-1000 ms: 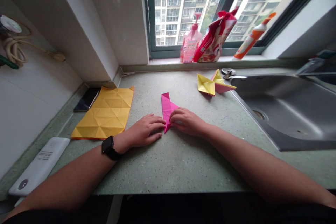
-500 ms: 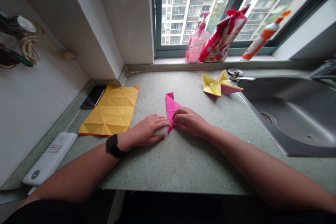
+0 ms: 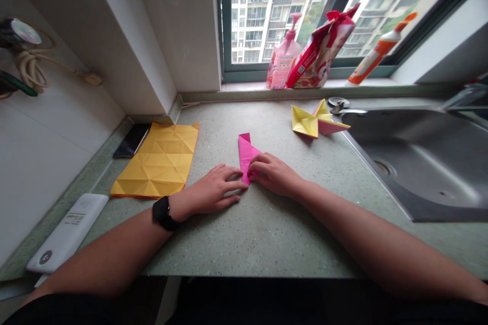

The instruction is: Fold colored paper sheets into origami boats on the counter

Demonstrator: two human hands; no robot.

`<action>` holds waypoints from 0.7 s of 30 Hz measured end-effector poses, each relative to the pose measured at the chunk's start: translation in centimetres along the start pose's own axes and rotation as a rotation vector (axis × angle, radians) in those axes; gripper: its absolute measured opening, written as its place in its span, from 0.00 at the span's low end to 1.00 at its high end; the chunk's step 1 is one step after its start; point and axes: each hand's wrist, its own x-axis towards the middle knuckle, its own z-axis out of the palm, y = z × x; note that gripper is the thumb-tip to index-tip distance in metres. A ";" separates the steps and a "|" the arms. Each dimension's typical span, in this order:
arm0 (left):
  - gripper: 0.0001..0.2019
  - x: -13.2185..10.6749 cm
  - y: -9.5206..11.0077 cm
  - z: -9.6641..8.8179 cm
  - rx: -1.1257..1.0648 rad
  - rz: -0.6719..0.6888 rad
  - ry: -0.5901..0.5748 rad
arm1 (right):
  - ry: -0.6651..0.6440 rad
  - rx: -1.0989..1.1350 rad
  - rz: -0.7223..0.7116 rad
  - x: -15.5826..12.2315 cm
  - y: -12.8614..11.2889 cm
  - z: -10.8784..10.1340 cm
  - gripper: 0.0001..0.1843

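Note:
A folded strip of bright pink origami paper [image 3: 245, 151] lies on the speckled counter in front of me, a triangular flap sticking out on its right. My right hand [image 3: 276, 175] has its fingers curled over the paper's lower right part, gripping it and hiding some of it. Flat on the counter at the left, my left hand [image 3: 214, 190] has its fingers spread, with the fingertips at the paper's lower left edge. A black watch [image 3: 163, 212] is on the left wrist.
Creased yellow paper sheets [image 3: 156, 162] lie left of my hands, partly over a dark phone [image 3: 130, 141]. A white power bank [image 3: 70, 231] is nearer me. A folded yellow-and-pink paper shape [image 3: 306, 123] stands beside the steel sink [image 3: 430, 162]. Bottles and a red bag [image 3: 320, 53] line the sill.
My left fingers have spread further apart along the paper's lower edge. The paper's lower tip has turned slightly under my right hand. The whole view has shifted a little.

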 end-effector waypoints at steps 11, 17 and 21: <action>0.15 0.1 0.2 -0.3 0.023 -0.011 -0.012 | 0.041 -0.089 0.080 -0.2 -1.4 1.0 0.09; 0.12 0.0 0.3 -0.7 -0.006 -0.029 -0.035 | 0.034 -0.061 0.076 0.1 -0.9 1.0 0.06; 0.10 -0.1 0.3 -0.9 -0.035 -0.055 -0.061 | 0.035 -0.036 0.054 0.2 -0.2 0.9 0.05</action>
